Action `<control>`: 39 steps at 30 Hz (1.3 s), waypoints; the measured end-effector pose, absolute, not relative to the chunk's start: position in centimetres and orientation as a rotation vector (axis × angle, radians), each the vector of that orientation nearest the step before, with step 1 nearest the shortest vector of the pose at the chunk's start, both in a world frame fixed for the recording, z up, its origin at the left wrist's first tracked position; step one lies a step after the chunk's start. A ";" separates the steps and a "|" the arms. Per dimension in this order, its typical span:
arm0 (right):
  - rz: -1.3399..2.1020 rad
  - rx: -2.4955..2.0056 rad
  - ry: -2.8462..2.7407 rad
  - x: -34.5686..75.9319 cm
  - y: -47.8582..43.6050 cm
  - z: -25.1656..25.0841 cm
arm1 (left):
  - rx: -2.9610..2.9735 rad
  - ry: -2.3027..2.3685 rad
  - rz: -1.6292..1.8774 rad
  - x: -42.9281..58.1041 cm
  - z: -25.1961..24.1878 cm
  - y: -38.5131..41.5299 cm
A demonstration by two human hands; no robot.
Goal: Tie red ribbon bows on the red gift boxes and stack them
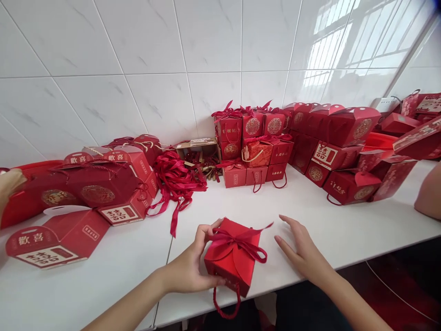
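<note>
A small red gift box [229, 266] with a ribbon bow [237, 241] on its folded petal top is tilted near the table's front edge. My left hand [195, 262] grips it from the left, thumb on the near side and fingers behind. A twisted red cord handle [227, 308] hangs off its near side. My right hand [303, 253] is apart from the box on its right, fingers stretched out and holding nothing. Beyond the box lies a tangled heap of red ribbons [175, 174].
Stacked small red boxes [255, 161] stand against the tiled wall, beside an open cardboard carton [200, 151]. Larger red boxes [347, 161] are piled right, others [93, 184] left. Other people's arms show at the left edge [8, 186] and right edge [429, 193]. A seam crosses the white table [138, 271].
</note>
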State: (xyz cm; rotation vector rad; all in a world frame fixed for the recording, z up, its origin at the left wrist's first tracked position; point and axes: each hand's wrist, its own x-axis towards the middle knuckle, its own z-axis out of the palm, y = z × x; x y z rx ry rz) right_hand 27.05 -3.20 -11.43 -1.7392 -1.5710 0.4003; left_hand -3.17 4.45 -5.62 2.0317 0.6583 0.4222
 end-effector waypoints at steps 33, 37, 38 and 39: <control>0.121 -1.567 -1.487 28.4 -3.4 -13.3 | 2.264 1.311 1.175 9.5 -1.7 22.9; 0.163 -1.563 -1.442 28.5 -3.7 -13.2 | 2.385 1.444 0.883 3.2 -3.5 16.9; 0.172 -1.567 -1.440 28.5 -3.8 -13.2 | 2.452 1.573 0.613 1.4 -4.4 15.2; 0.179 -1.573 -1.443 28.5 -3.8 -13.1 | 2.456 1.707 0.380 -0.3 -5.4 13.4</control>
